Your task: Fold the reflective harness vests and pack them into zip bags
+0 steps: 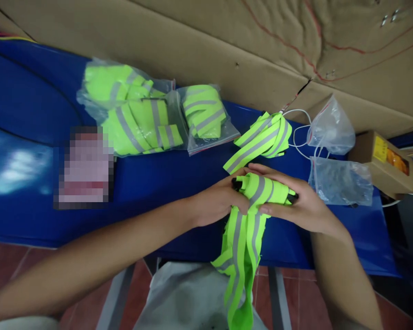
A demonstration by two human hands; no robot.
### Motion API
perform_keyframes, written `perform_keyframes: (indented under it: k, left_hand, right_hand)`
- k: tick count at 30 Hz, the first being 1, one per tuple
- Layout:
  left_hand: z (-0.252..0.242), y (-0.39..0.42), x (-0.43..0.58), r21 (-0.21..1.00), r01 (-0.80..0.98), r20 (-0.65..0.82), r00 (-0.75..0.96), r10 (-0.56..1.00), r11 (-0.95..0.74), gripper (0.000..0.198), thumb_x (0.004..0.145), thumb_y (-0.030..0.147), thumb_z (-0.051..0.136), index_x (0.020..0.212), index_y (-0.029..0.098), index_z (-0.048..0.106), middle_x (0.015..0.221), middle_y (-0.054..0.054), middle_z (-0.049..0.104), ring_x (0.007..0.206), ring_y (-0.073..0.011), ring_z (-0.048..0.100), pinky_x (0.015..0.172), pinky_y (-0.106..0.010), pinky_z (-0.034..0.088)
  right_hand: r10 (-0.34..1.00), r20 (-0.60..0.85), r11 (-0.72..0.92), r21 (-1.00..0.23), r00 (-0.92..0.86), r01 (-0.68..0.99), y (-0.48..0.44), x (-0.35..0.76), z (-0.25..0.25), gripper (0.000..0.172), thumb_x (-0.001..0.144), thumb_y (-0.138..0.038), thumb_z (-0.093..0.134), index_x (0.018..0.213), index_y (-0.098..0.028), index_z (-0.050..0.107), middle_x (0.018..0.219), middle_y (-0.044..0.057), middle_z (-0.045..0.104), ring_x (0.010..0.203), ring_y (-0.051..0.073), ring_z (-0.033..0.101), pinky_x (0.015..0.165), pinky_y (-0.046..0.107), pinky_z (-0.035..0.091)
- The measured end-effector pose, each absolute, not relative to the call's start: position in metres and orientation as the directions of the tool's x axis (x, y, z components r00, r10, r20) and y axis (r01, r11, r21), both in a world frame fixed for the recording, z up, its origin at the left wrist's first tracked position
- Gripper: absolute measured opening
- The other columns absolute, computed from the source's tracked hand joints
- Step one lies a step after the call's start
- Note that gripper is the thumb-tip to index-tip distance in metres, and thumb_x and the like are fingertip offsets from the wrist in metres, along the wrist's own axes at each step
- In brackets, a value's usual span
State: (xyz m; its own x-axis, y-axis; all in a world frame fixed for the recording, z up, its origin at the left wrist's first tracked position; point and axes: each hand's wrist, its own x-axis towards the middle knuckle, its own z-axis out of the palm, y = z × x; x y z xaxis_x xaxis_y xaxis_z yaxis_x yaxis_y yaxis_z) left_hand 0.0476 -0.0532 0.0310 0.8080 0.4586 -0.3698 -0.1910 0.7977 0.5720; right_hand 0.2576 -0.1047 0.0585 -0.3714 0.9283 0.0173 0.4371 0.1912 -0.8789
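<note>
Both of my hands grip a neon yellow-green reflective strap point(239, 247) with grey stripes and black plastic pieces. Its upper part is bunched into a folded roll, while loose lengths hang past the table's front edge toward my lap. My left hand point(223, 199) closes on the roll's left side, thumb in front. On the right side, my right hand point(299, 201) wraps the roll, with its thumb across the front near a black buckle-like piece. Just beyond my hands lies another loosely bundled reflective strap point(265, 137) on the blue table point(151, 183).
Clear bags of folded reflective straps point(137, 123) lie at the back left, with one more bagged strap point(204, 112) beside them. Clear plastic bags point(340, 181), a white cord point(296, 137) and a cardboard box point(382, 160) are at right. Cardboard point(192, 50) stands along the back. A pixelated object point(86, 169) lies left.
</note>
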Motion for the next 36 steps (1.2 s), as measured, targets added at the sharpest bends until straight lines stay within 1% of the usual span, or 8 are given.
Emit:
perform_keyframes:
  k: [4,9,12,16,20,27,32,36]
  left_hand:
    - [0.029,-0.051,0.050,0.543,-0.278,-0.357,0.778,0.517,0.792,0.069,0.054,0.000,0.075,0.117,0.023,0.060,0.100,0.003,0.067,0.097,-0.0182,0.063,0.088,-0.029,0.046]
    - [0.030,-0.043,0.047,0.647,-0.231,-0.223,0.854,0.470,0.727,0.044,0.066,0.012,0.083,0.107,0.016,0.068,0.092,0.000,0.072,0.097,-0.0205,0.066,0.098,-0.034,0.045]
    - [0.028,-0.040,0.046,0.679,-0.222,-0.197,0.863,0.465,0.700,0.048,0.067,0.010,0.084,0.113,0.015,0.072,0.097,-0.001,0.076,0.103,-0.0225,0.069,0.101,-0.035,0.045]
    - [0.025,-0.046,0.048,0.590,-0.248,-0.263,0.841,0.473,0.768,0.057,0.064,0.015,0.090,0.117,0.017,0.070,0.089,0.001,0.076,0.080,-0.0174,0.072,0.084,-0.031,0.054]
    - [0.021,-0.061,0.053,0.436,-0.259,-0.275,0.874,0.401,0.862,0.079,0.062,0.018,0.094,0.133,0.024,0.062,0.090,0.001,0.078,0.077,-0.0220,0.076,0.082,-0.038,0.059]
    - [0.007,-0.071,0.055,0.429,-0.198,-0.331,0.873,0.357,0.881,0.070,0.059,0.028,0.099,0.122,0.018,0.073,0.111,-0.007,0.080,0.100,-0.0229,0.075,0.088,-0.032,0.054]
    - [0.015,-0.070,0.052,0.481,-0.214,-0.401,0.808,0.431,0.850,0.067,0.061,0.029,0.099,0.123,0.018,0.073,0.114,-0.008,0.080,0.103,-0.0246,0.075,0.094,-0.038,0.055]
    - [0.025,-0.070,0.051,0.456,-0.187,-0.397,0.832,0.387,0.870,0.063,0.063,0.021,0.097,0.121,0.019,0.073,0.104,-0.003,0.080,0.098,-0.0230,0.076,0.096,-0.039,0.055]
  right_hand:
    - [0.963,0.153,0.246,-0.835,-0.222,0.493,-0.112,0.250,0.060,0.054,0.086,-0.023,0.084,0.137,-0.029,0.069,0.146,0.004,0.066,0.139,0.029,0.061,0.118,0.047,0.053]
    - [0.940,0.300,0.341,-0.783,-0.164,0.521,-0.123,0.246,0.060,0.061,0.084,-0.017,0.085,0.140,-0.035,0.067,0.135,0.001,0.074,0.121,0.027,0.073,0.104,0.041,0.063]
    - [0.908,0.368,0.414,-0.727,-0.198,0.548,-0.124,0.246,0.059,0.061,0.087,-0.015,0.081,0.142,-0.035,0.065,0.136,0.002,0.073,0.121,0.029,0.072,0.106,0.045,0.061]
    - [0.837,0.509,0.519,-0.625,-0.199,0.584,-0.120,0.248,0.055,0.058,0.089,-0.017,0.078,0.144,-0.031,0.065,0.140,0.005,0.071,0.126,0.033,0.070,0.109,0.052,0.059]
    - [0.672,0.698,0.656,-0.405,-0.249,0.637,-0.115,0.244,0.047,0.049,0.097,-0.022,0.070,0.145,-0.024,0.065,0.138,0.008,0.071,0.125,0.034,0.070,0.106,0.056,0.061]
    - [0.577,0.667,0.693,-0.095,-0.472,0.714,-0.115,0.244,0.043,0.053,0.091,-0.007,0.075,0.141,-0.022,0.067,0.136,0.008,0.073,0.131,0.030,0.066,0.109,0.048,0.061]
    - [0.659,0.596,0.650,-0.147,-0.458,0.746,-0.116,0.246,0.047,0.033,0.102,-0.016,0.062,0.130,-0.029,0.074,0.146,0.004,0.065,0.138,0.028,0.058,0.115,0.050,0.053]
    - [0.668,0.590,0.647,-0.160,-0.453,0.746,-0.113,0.248,0.047,0.032,0.105,-0.020,0.055,0.130,-0.028,0.074,0.152,0.006,0.059,0.140,0.033,0.055,0.114,0.054,0.052]
